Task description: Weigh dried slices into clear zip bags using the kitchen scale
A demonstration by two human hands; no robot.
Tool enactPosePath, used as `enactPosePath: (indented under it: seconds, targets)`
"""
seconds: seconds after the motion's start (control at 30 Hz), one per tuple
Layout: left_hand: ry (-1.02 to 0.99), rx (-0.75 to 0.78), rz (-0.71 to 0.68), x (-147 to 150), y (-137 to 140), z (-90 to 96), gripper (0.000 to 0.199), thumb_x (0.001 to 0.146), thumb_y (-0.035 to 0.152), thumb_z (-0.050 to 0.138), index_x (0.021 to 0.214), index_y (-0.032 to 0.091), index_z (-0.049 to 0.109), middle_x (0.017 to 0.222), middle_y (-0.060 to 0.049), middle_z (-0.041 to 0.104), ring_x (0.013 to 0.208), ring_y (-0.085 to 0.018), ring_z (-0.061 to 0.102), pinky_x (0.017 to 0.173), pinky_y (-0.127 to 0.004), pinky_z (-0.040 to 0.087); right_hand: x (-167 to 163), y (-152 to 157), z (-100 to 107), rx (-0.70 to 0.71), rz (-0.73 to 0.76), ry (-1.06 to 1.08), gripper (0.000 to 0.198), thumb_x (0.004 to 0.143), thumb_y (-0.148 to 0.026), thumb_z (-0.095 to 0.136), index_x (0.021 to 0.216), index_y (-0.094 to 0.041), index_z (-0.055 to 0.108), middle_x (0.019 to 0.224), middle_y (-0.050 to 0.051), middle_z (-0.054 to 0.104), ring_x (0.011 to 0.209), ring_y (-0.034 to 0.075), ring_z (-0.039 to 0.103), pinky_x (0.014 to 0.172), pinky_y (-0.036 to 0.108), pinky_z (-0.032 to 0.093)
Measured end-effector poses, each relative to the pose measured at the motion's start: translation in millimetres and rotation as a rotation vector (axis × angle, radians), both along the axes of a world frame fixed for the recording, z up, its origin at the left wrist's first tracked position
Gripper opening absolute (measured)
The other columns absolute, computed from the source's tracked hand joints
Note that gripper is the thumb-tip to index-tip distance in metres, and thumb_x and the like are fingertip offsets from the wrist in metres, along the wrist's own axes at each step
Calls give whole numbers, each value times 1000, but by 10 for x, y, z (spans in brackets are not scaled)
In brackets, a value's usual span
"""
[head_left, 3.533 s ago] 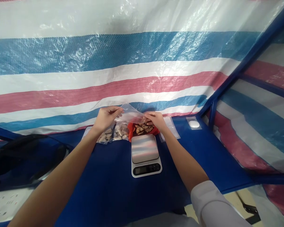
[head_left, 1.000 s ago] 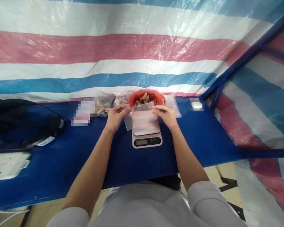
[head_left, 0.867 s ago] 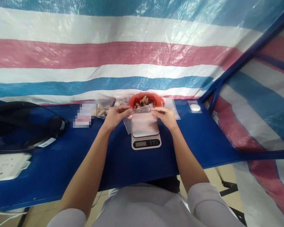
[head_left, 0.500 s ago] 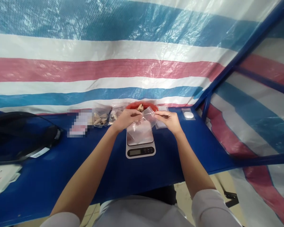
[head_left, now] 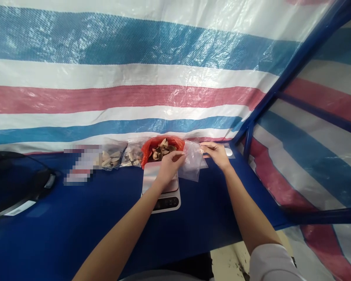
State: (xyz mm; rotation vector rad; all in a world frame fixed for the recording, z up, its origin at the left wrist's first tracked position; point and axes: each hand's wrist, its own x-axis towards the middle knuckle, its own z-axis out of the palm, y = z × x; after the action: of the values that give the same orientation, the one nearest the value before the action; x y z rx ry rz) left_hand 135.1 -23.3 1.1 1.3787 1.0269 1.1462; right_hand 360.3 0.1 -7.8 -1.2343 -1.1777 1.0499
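Observation:
A clear plastic bag (head_left: 192, 160) hangs stretched between my hands, to the right of a white digital scale (head_left: 148, 176). My left hand (head_left: 172, 166) is closed at the bag's left top edge, its wrist passing over the scale's plate and hiding part of it. My right hand (head_left: 218, 154) pinches the bag's right top edge. Behind the scale, a red plastic bag (head_left: 146, 147) lies open, full of brown and pale shell-like dried pieces (head_left: 164, 148). The bag in my hands looks empty.
Two clear bags of pale pieces (head_left: 111, 159) (head_left: 132, 155) stand left of the red bag. A blurred-out item (head_left: 82, 166) and a black strapped device (head_left: 17, 191) lie further left. A small round white object (head_left: 228, 152) is at the right. Blue frame bars (head_left: 248, 134) rise beyond it.
The clear bag and both hands have moved from above the scale to its right. The red bag's contents now show more. My view has shifted a little to the right and upward.

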Motion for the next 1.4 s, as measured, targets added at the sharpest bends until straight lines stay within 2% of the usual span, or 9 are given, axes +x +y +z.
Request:
enactPosePath:
  seconds: [0.23,0.43,0.53,0.63,0.9,1.03,1.13,1.23,1.4]
  targets:
    - [485,614,44,89,-56,-160,20,93,22,57,110,17,68,109,-11,72,96,-22,69,89,-37,57,377,355,-16,-89,63,-85,49,61,-51,88,96,-19,78,82,4,77,76,20,74,66,34,65]
    - [842,867,-126,287,-74,-237,18,96,17,53,107,17,67,113,-12,70,105,-26,68,94,-42,57,428,604,10,-127,130,-241,26,72,-34,84,91,-19,78,80,4,76,71,16,72,58,25,62]
    - [953,896,-218,360,-71,-246,17,96,18,52,106,17,66,118,-14,69,112,-27,65,98,-44,55,386,703,-32,-85,141,-400,13,80,-26,76,91,-19,79,76,3,75,69,16,71,56,24,61]
    - [1072,871,-271,402,-66,-262,19,96,21,55,110,16,66,126,-16,66,120,-30,62,103,-45,51,334,774,-89,-23,161,-581,16,85,-24,69,96,-21,79,82,3,78,71,18,73,60,28,62]
    - [1225,760,-319,445,-67,-293,28,97,29,57,118,12,65,130,-17,64,124,-32,59,109,-45,45,223,727,-94,91,120,-921,25,90,-26,66,113,-24,77,115,4,78,109,25,73,102,39,55]
    - [1188,743,-293,460,-69,-315,28,96,29,58,117,12,65,129,-18,64,124,-32,59,107,-46,47,259,538,-53,160,-28,-1040,32,91,-33,66,121,-27,74,117,5,77,108,31,74,100,45,56]
    - [1168,734,-284,476,-65,-344,26,97,29,56,115,13,65,126,-18,65,121,-33,60,102,-46,50,266,371,-57,322,-70,-1031,33,93,-35,63,124,-28,73,119,6,76,105,30,74,97,44,58]
    - [1146,718,-280,488,-60,-378,25,97,30,55,112,14,66,122,-19,65,119,-33,60,100,-47,51,208,282,-109,475,39,-975,31,97,-33,56,122,-28,74,126,3,73,118,27,69,103,40,55]
    - [1134,695,-283,486,-61,-416,30,97,30,54,115,10,66,123,-22,65,120,-35,60,103,-48,49,89,393,-288,543,334,-1033,33,99,-30,54,126,-24,72,132,6,70,131,26,61,113,40,50]
